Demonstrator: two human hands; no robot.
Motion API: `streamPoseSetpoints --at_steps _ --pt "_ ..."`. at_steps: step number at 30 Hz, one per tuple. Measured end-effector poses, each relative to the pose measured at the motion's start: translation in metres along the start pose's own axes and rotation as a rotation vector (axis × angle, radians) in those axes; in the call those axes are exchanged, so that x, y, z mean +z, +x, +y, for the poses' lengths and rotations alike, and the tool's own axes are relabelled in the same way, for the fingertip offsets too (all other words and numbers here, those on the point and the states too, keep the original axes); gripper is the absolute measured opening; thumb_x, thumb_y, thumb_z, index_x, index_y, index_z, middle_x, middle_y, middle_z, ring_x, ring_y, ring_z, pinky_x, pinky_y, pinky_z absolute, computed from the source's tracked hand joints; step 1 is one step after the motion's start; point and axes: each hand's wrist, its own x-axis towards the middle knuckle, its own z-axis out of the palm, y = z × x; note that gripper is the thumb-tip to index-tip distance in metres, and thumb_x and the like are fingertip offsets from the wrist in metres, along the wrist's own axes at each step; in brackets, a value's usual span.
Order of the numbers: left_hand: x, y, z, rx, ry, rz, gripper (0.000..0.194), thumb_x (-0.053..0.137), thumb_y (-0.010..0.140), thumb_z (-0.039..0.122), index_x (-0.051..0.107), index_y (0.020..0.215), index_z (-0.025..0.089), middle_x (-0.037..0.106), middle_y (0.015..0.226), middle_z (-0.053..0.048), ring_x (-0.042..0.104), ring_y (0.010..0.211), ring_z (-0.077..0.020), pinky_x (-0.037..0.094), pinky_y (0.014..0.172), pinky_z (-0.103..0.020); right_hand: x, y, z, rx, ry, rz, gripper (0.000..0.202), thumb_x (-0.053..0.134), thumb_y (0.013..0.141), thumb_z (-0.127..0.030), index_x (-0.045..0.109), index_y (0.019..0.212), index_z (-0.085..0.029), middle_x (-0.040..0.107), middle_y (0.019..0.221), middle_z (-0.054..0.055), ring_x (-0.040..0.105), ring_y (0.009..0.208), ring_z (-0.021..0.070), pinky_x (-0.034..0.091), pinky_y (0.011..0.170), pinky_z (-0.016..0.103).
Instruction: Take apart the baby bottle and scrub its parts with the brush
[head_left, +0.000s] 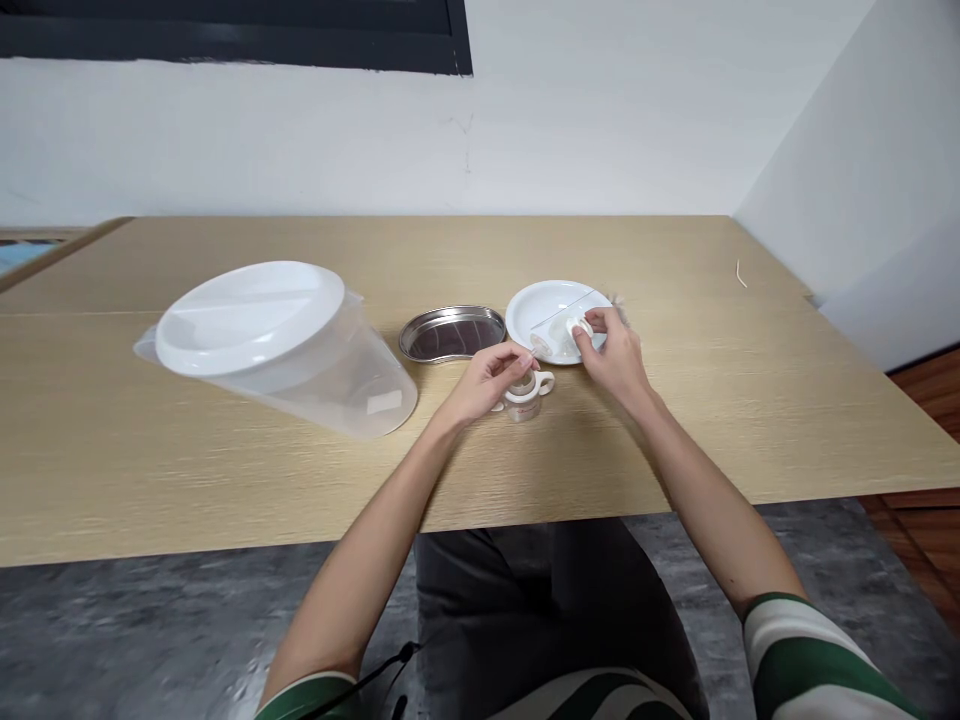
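Note:
A small clear cup with a white rim and white handles (523, 404) stands upright on the table. Just above its opening, my left hand (496, 378) is closed in a pinch; what its fingertips hold is too small to make out. My right hand (613, 352) is closed on a small white lid (578, 328) over the right part of a white plate (541, 297). A clear, round piece shows between the two hands, near the plate's front edge. Something thin and bristly sticks out behind my right hand at the plate's right edge.
A large translucent pitcher with a white lid (251, 318) stands at the left, leaning outward in the view. Between pitcher and plate lies a kidney-shaped metal tray (452, 334). A small bent white piece (739, 274) lies at the far right of the wooden table (247, 490).

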Motion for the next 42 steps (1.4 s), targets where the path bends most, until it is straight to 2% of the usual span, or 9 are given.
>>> streamPoseSetpoints --at_steps 5,9,15,25,30,35,38,40,42 --pt "0.0 -0.001 0.002 -0.002 0.011 -0.001 0.04 0.067 0.09 0.056 0.069 0.084 0.016 0.061 0.074 -0.002 0.049 0.064 -0.0119 0.038 0.064 -0.026 -0.005 0.002 0.002 -0.008 -0.124 -0.013 0.028 0.054 0.088 -0.036 0.058 0.111 -0.019 0.071 0.113 0.015 0.065 0.107 0.0306 0.048 0.098 0.05" --pt "0.0 -0.001 0.001 -0.009 0.01 0.004 0.04 0.067 0.09 0.056 0.069 0.084 0.016 0.061 0.075 -0.002 0.049 0.064 -0.0124 0.038 0.064 -0.027 -0.006 0.0 0.005 -0.047 -0.233 -0.042 0.035 0.054 0.086 -0.03 0.055 0.118 -0.018 0.066 0.122 0.018 0.059 0.117 0.0341 0.042 0.103 0.053" --pt "0.001 0.0 0.002 -0.004 0.009 0.005 0.041 0.067 0.089 0.057 0.069 0.083 0.016 0.06 0.074 -0.002 0.048 0.065 -0.0121 0.038 0.064 -0.026 -0.004 0.0 0.005 -0.036 -0.239 -0.13 0.038 0.053 0.086 -0.028 0.053 0.123 -0.018 0.066 0.126 0.018 0.06 0.118 0.033 0.037 0.104 0.052" --pt "0.001 0.0 0.002 -0.014 -0.015 0.01 0.043 0.069 0.087 0.058 0.068 0.082 0.015 0.062 0.075 -0.002 0.05 0.065 -0.0122 0.04 0.064 -0.026 0.003 0.007 0.002 0.02 -0.396 -0.262 0.024 0.05 0.086 -0.026 0.064 0.105 -0.018 0.074 0.109 0.017 0.063 0.105 0.0327 0.034 0.095 0.05" --pt "0.0 -0.001 0.004 -0.014 0.015 0.014 0.042 0.068 0.088 0.058 0.069 0.083 0.015 0.064 0.08 -0.004 0.053 0.069 -0.0136 0.04 0.067 -0.026 0.005 0.007 0.0 0.043 -0.432 -0.297 0.02 0.049 0.087 -0.025 0.066 0.094 -0.018 0.074 0.109 0.016 0.062 0.105 0.0329 0.034 0.093 0.05" --pt "0.001 -0.001 0.006 -0.039 0.001 0.013 0.041 0.07 0.087 0.057 0.07 0.084 0.015 0.066 0.082 -0.004 0.054 0.07 -0.0137 0.041 0.066 -0.026 0.008 0.005 0.001 0.058 -0.426 -0.294 0.021 0.048 0.088 -0.024 0.067 0.092 -0.018 0.074 0.109 0.017 0.059 0.109 0.0345 0.033 0.093 0.053" --pt "0.002 -0.001 0.006 -0.05 -0.028 0.016 0.041 0.072 0.084 0.057 0.069 0.084 0.015 0.065 0.08 -0.004 0.054 0.069 -0.0131 0.042 0.066 -0.025 0.006 0.003 -0.002 0.045 -0.387 -0.235 0.021 0.047 0.086 -0.021 0.067 0.094 -0.018 0.074 0.111 0.016 0.056 0.115 0.0346 0.031 0.098 0.055" --pt "0.002 -0.001 0.006 -0.051 -0.042 0.019 0.041 0.074 0.084 0.056 0.068 0.083 0.015 0.065 0.079 -0.003 0.054 0.069 -0.0126 0.042 0.067 -0.025 0.001 0.002 -0.008 -0.012 -0.303 -0.159 0.024 0.048 0.088 -0.023 0.068 0.1 -0.019 0.073 0.116 0.014 0.055 0.12 0.0332 0.03 0.102 0.055" --pt "0.002 -0.001 0.006 -0.051 -0.046 0.021 0.04 0.074 0.084 0.054 0.068 0.082 0.015 0.064 0.079 -0.002 0.054 0.069 -0.0124 0.042 0.068 -0.025 -0.005 0.0 -0.016 -0.108 -0.148 -0.121 0.026 0.05 0.092 -0.032 0.067 0.108 -0.021 0.071 0.119 0.012 0.056 0.12 0.0306 0.033 0.104 0.053"
